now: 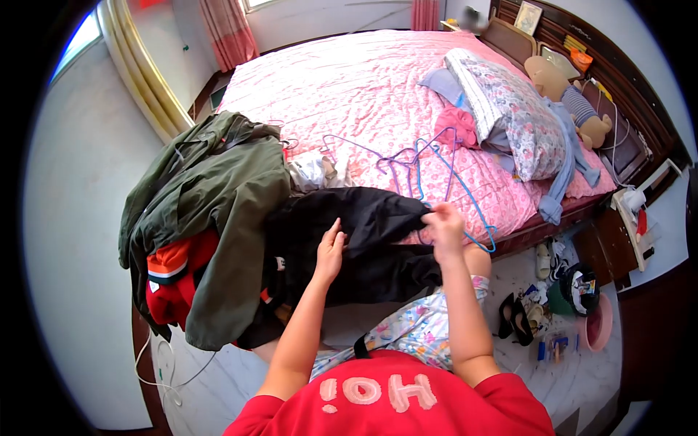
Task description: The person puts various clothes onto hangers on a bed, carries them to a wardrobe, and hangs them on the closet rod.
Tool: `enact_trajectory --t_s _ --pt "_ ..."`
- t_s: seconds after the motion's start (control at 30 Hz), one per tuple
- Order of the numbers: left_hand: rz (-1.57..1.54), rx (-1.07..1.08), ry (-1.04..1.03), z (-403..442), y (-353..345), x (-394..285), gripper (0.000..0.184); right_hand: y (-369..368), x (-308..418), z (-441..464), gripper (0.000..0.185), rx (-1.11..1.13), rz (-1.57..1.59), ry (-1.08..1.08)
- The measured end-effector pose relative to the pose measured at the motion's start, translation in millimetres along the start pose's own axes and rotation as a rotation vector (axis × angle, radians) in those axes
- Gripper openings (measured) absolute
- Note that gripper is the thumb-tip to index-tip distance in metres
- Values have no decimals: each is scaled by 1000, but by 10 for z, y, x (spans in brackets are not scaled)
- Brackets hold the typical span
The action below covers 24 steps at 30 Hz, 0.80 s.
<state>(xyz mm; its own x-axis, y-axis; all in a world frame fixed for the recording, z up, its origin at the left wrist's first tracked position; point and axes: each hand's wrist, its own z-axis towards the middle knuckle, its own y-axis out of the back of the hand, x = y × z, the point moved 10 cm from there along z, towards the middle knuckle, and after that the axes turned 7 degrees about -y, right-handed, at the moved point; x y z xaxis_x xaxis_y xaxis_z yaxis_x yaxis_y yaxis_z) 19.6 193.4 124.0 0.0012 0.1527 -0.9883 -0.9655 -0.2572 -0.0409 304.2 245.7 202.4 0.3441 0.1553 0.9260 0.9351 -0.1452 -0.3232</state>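
Observation:
Black trousers (pixel 356 218) lie across the near edge of the bed and over the lap. My left hand (pixel 331 251) rests over their middle, fingers stretched out and holding nothing. At the right end of the black cloth is my right hand (pixel 445 224), slightly blurred, its fingers bent together near the cloth's edge; whether it grips the cloth is hidden. Purple hangers (pixel 416 154) and a blue hanger (pixel 472 196) lie on the bed just beyond. A green jacket (pixel 218 182) is heaped left of the trousers, over red clothing (pixel 185 280).
The pink bedspread (pixel 313 80) spreads ahead. A floral pillow (pixel 520 116) and a stuffed toy (pixel 574 102) lie at the right. Black shoes (pixel 515 320), a bin (pixel 580 289) and a pink basin (pixel 598 323) stand on the floor. A white cable (pixel 163 378) lies at lower left.

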Motion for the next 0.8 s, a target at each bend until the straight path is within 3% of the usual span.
enact_trajectory --t_s 0.1,0.13,0.2,0.27,0.37,0.4,0.47,0.6,0.73,0.8 --pt "198 -12 -70 16 -14 -142 40 865 138 131 11 -233 286 134" --pt "194 -4 -73 21 -25 -129 40 1103 77 226 9 -276 201 183" --pt "506 54 -200 12 -51 -192 45 1240 -98 365 7 -357 -122 254" --pt "483 32 -203 -55 -87 -348 45 984 -190 348 10 -345 -488 340" --pt "500 -108 -233 -225 46 -787 37 538 -178 234 33 -419 -919 465" --pt "903 -206 -529 -376 90 -1143 35 410 -205 216 42 -465 -1084 517" --pt "1127 -389 -577 -589 323 -1487 40 239 -286 214 70 -381 -1248 213" --pt "1253 -516 -340 -756 1009 -1333 54 -152 -421 75 85 -261 -1441 246" --pt "1108 -444 -104 -719 1237 -1067 63 -23 -384 238 82 -414 -1474 253" --pt "950 -345 106 -620 1284 -840 66 85 -271 311 75 -331 -1433 177"
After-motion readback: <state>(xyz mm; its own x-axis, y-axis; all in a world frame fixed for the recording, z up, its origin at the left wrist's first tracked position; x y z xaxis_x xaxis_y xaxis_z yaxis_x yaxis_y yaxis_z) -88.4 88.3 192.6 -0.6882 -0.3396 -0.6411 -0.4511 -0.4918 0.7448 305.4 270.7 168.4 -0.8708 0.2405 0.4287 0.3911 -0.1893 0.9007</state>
